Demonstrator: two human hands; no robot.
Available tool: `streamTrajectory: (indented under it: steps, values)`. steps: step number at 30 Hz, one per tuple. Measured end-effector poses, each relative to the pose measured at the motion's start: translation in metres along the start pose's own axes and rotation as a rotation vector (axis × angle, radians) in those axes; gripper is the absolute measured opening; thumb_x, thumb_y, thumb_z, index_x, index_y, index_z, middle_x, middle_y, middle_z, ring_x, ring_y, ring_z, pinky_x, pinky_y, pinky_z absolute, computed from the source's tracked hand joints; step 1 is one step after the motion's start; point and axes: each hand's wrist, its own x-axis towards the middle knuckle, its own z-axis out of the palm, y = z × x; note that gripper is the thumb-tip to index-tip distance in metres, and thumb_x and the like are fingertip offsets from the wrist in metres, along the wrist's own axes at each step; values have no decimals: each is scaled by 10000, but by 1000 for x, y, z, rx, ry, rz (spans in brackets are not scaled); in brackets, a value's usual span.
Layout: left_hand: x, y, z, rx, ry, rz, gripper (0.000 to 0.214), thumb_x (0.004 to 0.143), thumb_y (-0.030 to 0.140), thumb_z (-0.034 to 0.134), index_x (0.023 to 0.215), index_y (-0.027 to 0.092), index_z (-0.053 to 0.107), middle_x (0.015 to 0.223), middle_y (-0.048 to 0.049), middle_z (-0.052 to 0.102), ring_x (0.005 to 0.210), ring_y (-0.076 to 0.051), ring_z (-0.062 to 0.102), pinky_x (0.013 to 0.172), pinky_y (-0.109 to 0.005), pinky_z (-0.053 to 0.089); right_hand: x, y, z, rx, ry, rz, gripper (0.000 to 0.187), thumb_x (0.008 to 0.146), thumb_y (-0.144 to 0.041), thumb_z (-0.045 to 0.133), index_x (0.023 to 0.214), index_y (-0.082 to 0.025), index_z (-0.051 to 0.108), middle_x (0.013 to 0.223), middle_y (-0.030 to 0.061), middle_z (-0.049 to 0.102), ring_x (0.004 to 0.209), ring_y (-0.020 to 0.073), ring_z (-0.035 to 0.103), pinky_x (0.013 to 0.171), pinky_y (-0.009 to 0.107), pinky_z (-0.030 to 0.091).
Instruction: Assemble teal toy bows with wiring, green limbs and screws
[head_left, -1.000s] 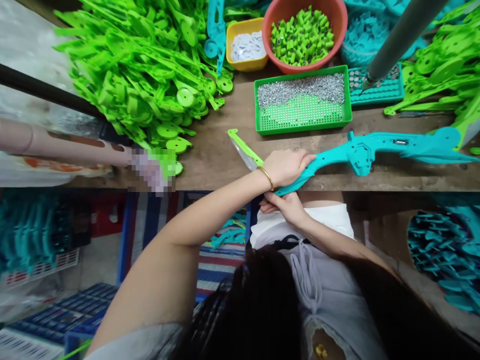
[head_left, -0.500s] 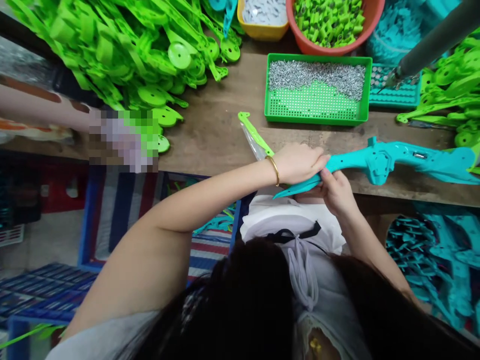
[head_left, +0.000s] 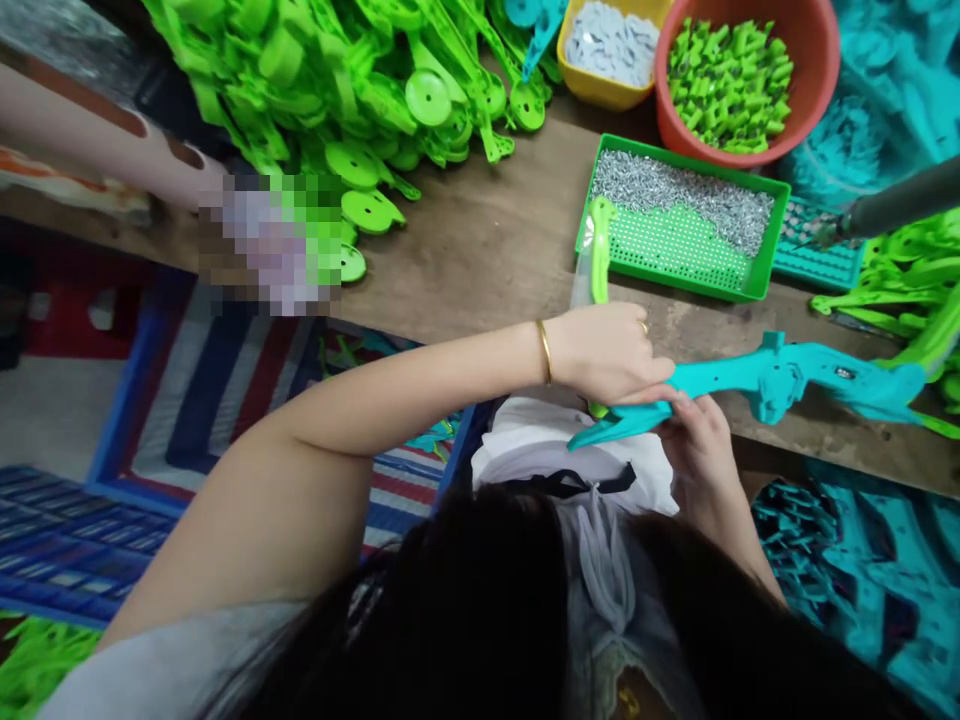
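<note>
A long turquoise plastic part (head_left: pixel 720 375), with a bulky middle and a pointed near end, lies across the table's front edge. My left hand (head_left: pixel 611 350), with a gold bracelet at its wrist, is closed over its left section. Gripping the same section from below is my right hand (head_left: pixel 701 440), its fingers bent and partly hidden. A slim green plastic piece (head_left: pixel 599 265) with a clear strip along it passes behind my left hand. Its upper end overlaps the tray in view and its lower tip shows under the hand; whether my left hand also grips it is hidden.
A green tray (head_left: pixel 682 280) of small metal screws stands ahead. Behind it are a red bowl (head_left: pixel 821 60) of green pieces and a yellow tub (head_left: pixel 600 95). Green parts (head_left: pixel 360 90) are heaped at left. Another person's blurred hand (head_left: pixel 274 250) is there; a dark tool (head_left: pixel 907 200) hangs right.
My view has turned, shifting the table items rightward. The green piece has swung from slanting left to nearly upright, its top now over the tray. Both hands stay on the turquoise part.
</note>
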Motion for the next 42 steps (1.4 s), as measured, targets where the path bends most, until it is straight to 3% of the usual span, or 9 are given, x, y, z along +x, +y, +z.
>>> streamTrajectory:
  steps: [5,11,17,22,25,30,33,38,42]
  values:
    - [-13,3,-12,-72,248,-43,466,1014,417,262,956,223,682,910,-80,725,881,-193,653,940,-404,428,2,-7,-2,30,26,-38,277,802,-515,658,884,-255,607,688,-10,641,618,167,621,721,395,582]
    - [-61,20,23,-105,621,-339,253,956,367,430,995,264,658,1061,-47,696,1080,-208,613,1035,-452,409,6,-13,-6,73,55,-54,266,801,-503,669,882,-251,648,757,16,710,696,192,682,773,408,586]
    - [-81,41,53,-226,881,-600,235,944,301,482,775,205,614,774,-34,681,766,-144,627,773,-310,493,8,-15,-7,168,72,-87,200,771,-420,740,806,-246,648,743,-18,710,654,132,663,748,315,575]
    - [-77,42,36,-153,952,-586,251,942,247,499,716,187,592,688,-17,660,674,-132,596,697,-285,461,2,-4,15,189,-9,-16,303,763,-490,734,778,-212,613,685,-7,668,718,172,676,802,385,573]
    - [-57,40,13,-65,814,-489,249,955,282,474,784,182,625,768,-37,684,751,-162,618,758,-319,458,2,11,41,102,-27,-23,320,790,-510,687,811,-203,597,693,-6,653,756,172,659,814,381,569]
    - [-8,46,2,-52,181,-636,396,1000,438,386,1008,126,631,975,-137,692,961,-282,655,803,-386,479,9,35,86,-213,-21,-169,335,798,-407,585,1046,-183,601,1063,102,704,1100,238,609,1014,419,492]
    - [4,43,12,-166,-97,-726,521,1026,489,226,1037,142,614,913,-131,715,899,-298,701,722,-377,496,13,44,104,-236,-82,-179,355,804,-335,522,1119,-192,601,1063,89,708,1177,237,576,1066,413,457]
    - [4,29,22,-229,-251,-740,566,1024,513,162,1060,163,605,946,-123,739,897,-290,725,710,-357,502,24,45,111,-251,-191,-148,326,841,-325,508,1102,-183,644,958,79,725,1006,231,645,921,385,541]
    - [7,15,24,-201,-283,-711,601,1013,547,161,1067,159,617,963,-138,740,916,-295,722,720,-360,506,16,12,65,-406,-498,-82,362,803,-412,660,1085,-184,669,966,69,736,831,202,669,760,330,557]
